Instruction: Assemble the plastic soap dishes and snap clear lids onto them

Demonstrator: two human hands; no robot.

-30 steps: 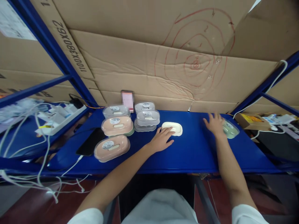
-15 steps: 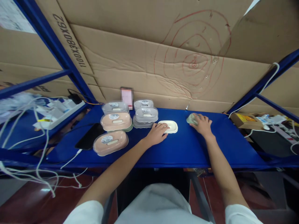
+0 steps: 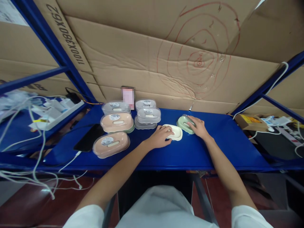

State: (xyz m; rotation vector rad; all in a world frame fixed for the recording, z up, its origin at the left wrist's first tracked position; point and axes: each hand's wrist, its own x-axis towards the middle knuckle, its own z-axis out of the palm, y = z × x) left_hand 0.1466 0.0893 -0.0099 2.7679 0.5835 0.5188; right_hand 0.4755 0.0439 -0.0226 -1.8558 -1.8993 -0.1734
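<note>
My left hand rests on a cream oval soap dish, fingers bent over its left end and into its hollow. No clear lid shows on this dish. Just right of it, my right hand grips a green soap box with a clear lid, the thumb on the near side and the fingers over the far right end. A narrow gap parts the green box from the cream dish. Both lie on the blue tabletop.
Lidded soap boxes stand at left: pink ones, grey ones, some stacked. A black phone with a white cable lies beside them. A power strip is farther left, a small carton at right. Cardboard backs the table.
My right hand has brought the green soap box leftward, close to the cream dish. The left hand stays on the cream dish, which has shifted slightly right. The view has tilted a little.
</note>
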